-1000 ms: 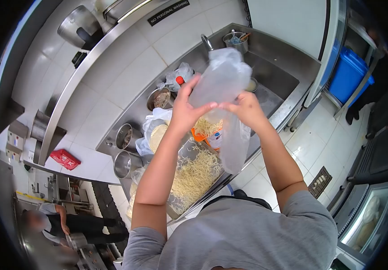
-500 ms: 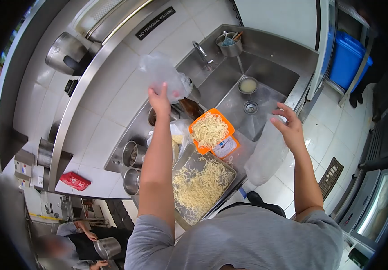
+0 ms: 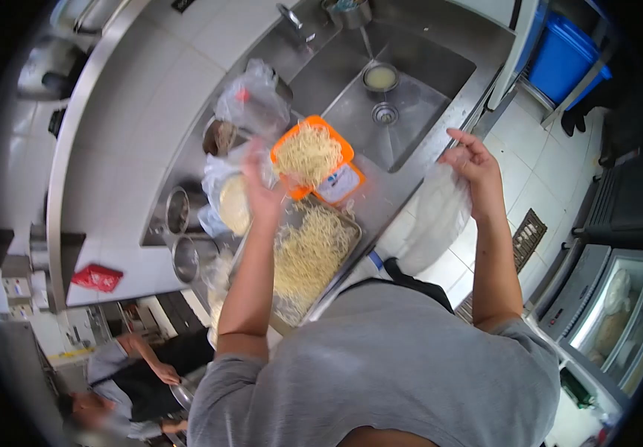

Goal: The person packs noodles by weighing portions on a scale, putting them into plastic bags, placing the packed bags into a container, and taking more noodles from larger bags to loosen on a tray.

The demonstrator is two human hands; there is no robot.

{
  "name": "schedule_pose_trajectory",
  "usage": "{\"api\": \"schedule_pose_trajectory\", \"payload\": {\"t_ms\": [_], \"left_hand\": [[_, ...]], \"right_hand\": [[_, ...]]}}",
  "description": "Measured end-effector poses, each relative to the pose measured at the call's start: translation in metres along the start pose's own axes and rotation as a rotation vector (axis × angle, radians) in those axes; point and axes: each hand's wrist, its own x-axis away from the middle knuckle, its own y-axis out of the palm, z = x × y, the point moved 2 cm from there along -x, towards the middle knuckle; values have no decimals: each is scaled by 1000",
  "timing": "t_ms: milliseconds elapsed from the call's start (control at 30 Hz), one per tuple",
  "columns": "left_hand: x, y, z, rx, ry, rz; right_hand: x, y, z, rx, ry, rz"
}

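Note:
My left hand [image 3: 263, 185] is blurred, with its fingers stretched out and thumb apart; nothing shows in it. It hovers beside an orange container [image 3: 347, 151] heaped with noodles [image 3: 308, 155]. In my right hand [image 3: 472, 164] a clear plastic bag [image 3: 424, 223] is pinched at its top and hangs over the counter's front edge. Loose noodles [image 3: 310, 257] cover a metal tray [image 3: 352, 237] below the container. A white-labelled orange lid or tub [image 3: 340, 183] lies against the container. Another crumpled plastic bag [image 3: 256, 100] with a red spot rests behind it, by the sink.
A steel sink [image 3: 433, 112] holds a small bowl of cloudy liquid [image 3: 380, 77]. Metal pots [image 3: 187, 257] and a bag with pale contents [image 3: 230, 205] stand left of the tray. A co-worker [image 3: 135, 372] holds a pot at lower left.
My left hand has left the crumpled plastic bag near the sink and come down toward the tray. My right hand still holds its bag. The view has shifted.

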Motion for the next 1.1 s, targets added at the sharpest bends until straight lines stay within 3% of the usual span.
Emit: {"api": "schedule_pose_trajectory", "payload": {"t_ms": [33, 100, 200, 300, 333, 400, 433, 467, 567, 667, 767, 833, 900, 1067, 1100], "left_hand": [[30, 16, 38, -21, 3, -323], [72, 46, 80, 165, -58, -594], [101, 70, 70, 332, -223, -559], [117, 72, 35, 402, -390, -440], [112, 64, 49, 184, -344, -199], [107, 47, 55, -63, -362, -110], [110, 40, 56, -190, -379, -73], [112, 40, 57, -150, -272, -5], [118, 30, 70, 512, -617, -4], [124, -5, 88, 1256, -926, 105], [155, -30, 61, 899, -763, 125], [172, -46, 47, 711, -785, 188], [179, -51, 48, 605, -791, 242], [185, -54, 52, 599, -743, 272], [189, -55, 45, 453, -710, 264]], "right_hand": [[-4, 2, 2, -139, 28, -11], [-10, 12, 6, -227, 116, 15], [-30, 17, 44, -293, 178, 22], [-28, 35, 61, 319, 130, 150], [-23, 37, 63, 653, -178, 205], [5, 64, 40, 628, -427, -52], [28, 90, 30, 548, -458, -237], [49, 112, 28, 463, -474, -416], [60, 127, 58, 747, -176, -648], [34, 119, 91, 849, 5, -633], [15, 137, 107, 515, 128, -931], [-14, 158, 88, 619, 50, -755], [-52, 181, 77, 1046, -593, -555], [-88, 233, 112, 1539, -215, -622], [-89, 239, 120, 1661, -146, -659]]}}
